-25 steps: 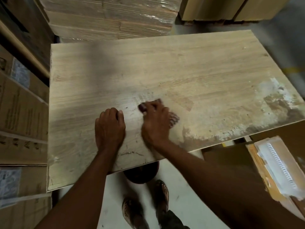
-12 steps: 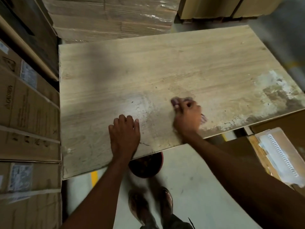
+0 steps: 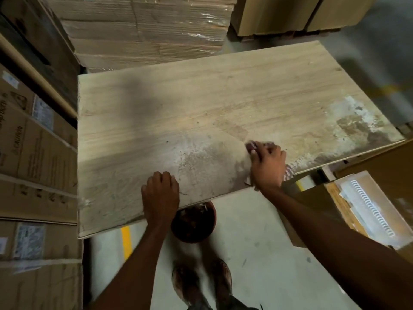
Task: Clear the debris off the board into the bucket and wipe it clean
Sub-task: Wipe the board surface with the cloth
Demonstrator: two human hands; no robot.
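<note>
My left hand lies flat on the board's near edge; my right hand grips what looks like a rag there. The bucket sits below that edge.

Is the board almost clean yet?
Not quite. The far and left parts of the board look clean. Right now the right hand rubs a cloth near the front edge, while the left hand steadies the board. Specks between the hands and a pale, dirty patch on the right remain. The bucket waits below the edge.
</note>
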